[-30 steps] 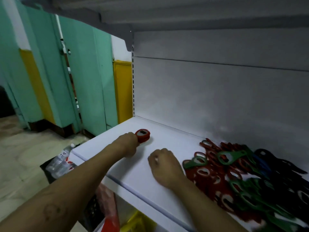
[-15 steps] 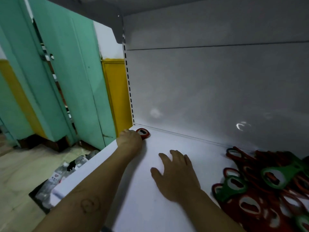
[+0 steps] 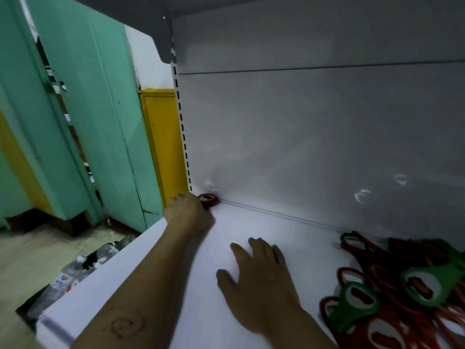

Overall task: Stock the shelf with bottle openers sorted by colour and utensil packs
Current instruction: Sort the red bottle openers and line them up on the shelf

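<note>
- The left hand [image 3: 188,214] reaches out at full arm's length to the far left back corner of the shelf [image 3: 289,222]. Its back faces the camera and its knuckles are bent.
- Its fingers curl round the near end of a red bottle opener [image 3: 209,199]. Only the opener's ring end shows past the knuckles, and that end lies right at the seam where the shelf meets the back panel [image 3: 314,134].
- The right hand [image 3: 259,283] lies palm down on the shelf, nearer the camera than the left hand and to its right. Its fingers are straight and a little spread, its thumb is out to the left, and it holds nothing.
- One red opener is in the left hand.
- To the right of the right hand, near it but not touching, lies a loose pile of openers [image 3: 392,321].
- Two green openers show plainly in the pile, one [image 3: 357,304] close to the right wrist and one [image 3: 432,283] farther right. A third greenish ring shows at the back edge of the pile.
- The rest of the pile is red. The pieces are overlapped and blurred, too many to count.
- The shelf is flat and white, and its bare surface runs between the two hands.
- Above the left hand a slotted upright [image 3: 181,122] runs up the panel's left edge to a grey bracket [image 3: 161,28] of the shelf above.
- To the left of the left hand, beyond the shelf's end, stand mint-green doors [image 3: 100,109] and a yellow panel [image 3: 163,137].
- Below them is a pale floor [image 3: 32,253], where some blurred wrapped goods [image 3: 83,265] lie beside the shelf.
</note>
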